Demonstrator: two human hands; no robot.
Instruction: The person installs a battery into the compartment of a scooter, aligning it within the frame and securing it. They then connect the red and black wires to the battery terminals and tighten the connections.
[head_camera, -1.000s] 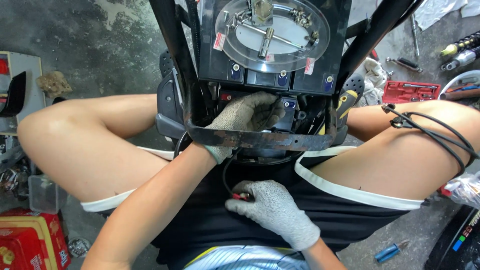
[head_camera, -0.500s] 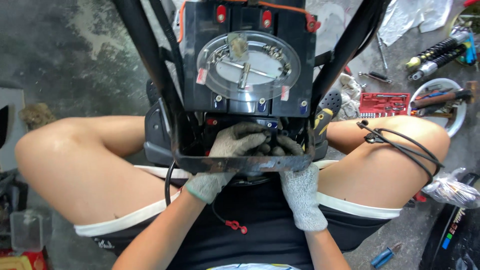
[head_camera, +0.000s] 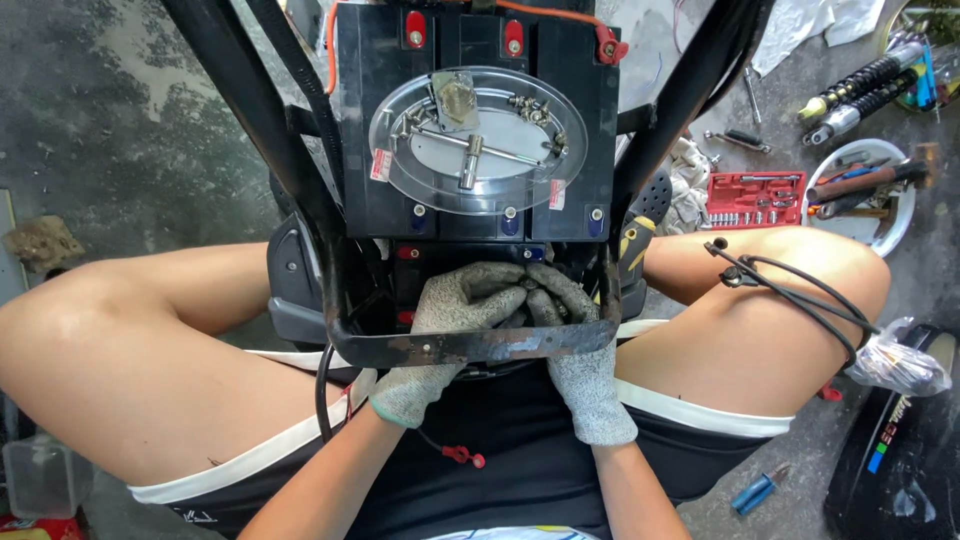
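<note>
The head view looks down on a person sitting on the floor with a black frame (head_camera: 300, 170) between the knees. Both gloved hands reach over the rusty crossbar (head_camera: 470, 345) into the dark gap just below the battery pack (head_camera: 380, 100). The left hand (head_camera: 455, 305) is curled, its fingers pressed into the gap; the right hand (head_camera: 565, 310) is folded beside it, the fingertips of the two touching. What they grip is hidden under the gloves, so I cannot tell whether they hold a wire, a plug or a fastener. A clear oval lid (head_camera: 475, 140) lying on the battery pack holds loose screws and a T-shaped wrench (head_camera: 470, 150). A thin wire with a red connector (head_camera: 462, 457) hangs loose under the left wrist. To do this well, it seems wise to work by feel with short finger moves, keep the wrists braced on the crossbar, and avoid tugging the loose wire or jolting the lid of screws. A red socket set (head_camera: 755, 198) lies on the floor to the right, well apart from the hands.
</note>
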